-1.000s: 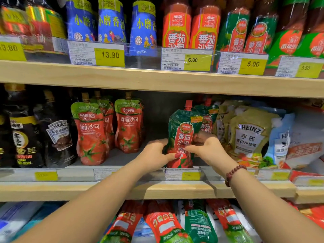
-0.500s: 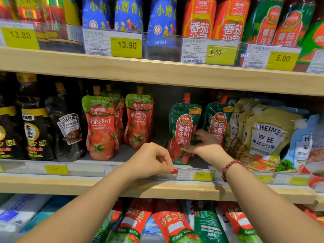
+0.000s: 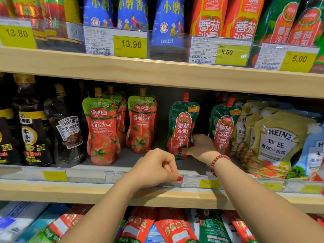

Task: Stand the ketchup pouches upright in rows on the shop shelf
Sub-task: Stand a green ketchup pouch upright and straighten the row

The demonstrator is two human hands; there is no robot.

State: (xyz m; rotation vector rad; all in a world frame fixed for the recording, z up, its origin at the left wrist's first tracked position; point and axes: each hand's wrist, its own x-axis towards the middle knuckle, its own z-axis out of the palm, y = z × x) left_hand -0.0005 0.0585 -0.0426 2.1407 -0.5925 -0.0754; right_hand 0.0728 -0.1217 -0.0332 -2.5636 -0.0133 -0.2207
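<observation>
Two green ketchup pouches with red caps stand upright on the middle shelf point(image 3: 157, 195). My right hand point(image 3: 199, 146) grips the lower right side of the left green pouch point(image 3: 182, 123), thumb on its front. The second green pouch point(image 3: 223, 127) stands just right of that hand. My left hand point(image 3: 157, 168) hovers in front of the shelf rail with its fingers curled and nothing in it. Further left stand red-and-green ketchup pouches, one in front point(image 3: 102, 130), one beside it point(image 3: 142, 121) and one behind.
Dark Heinz sauce pouches and bottles point(image 3: 68, 130) fill the shelf's left end. Yellow Heinz salad-dressing pouches point(image 3: 278, 141) lean at the right. Bottles line the upper shelf point(image 3: 157, 71) behind price tags. More pouches lie on the lower shelf point(image 3: 171, 227).
Both hands held the green pouch a second ago. My left hand has let go and drawn back to the shelf rail. The pouch now stands further back, held by my right hand only.
</observation>
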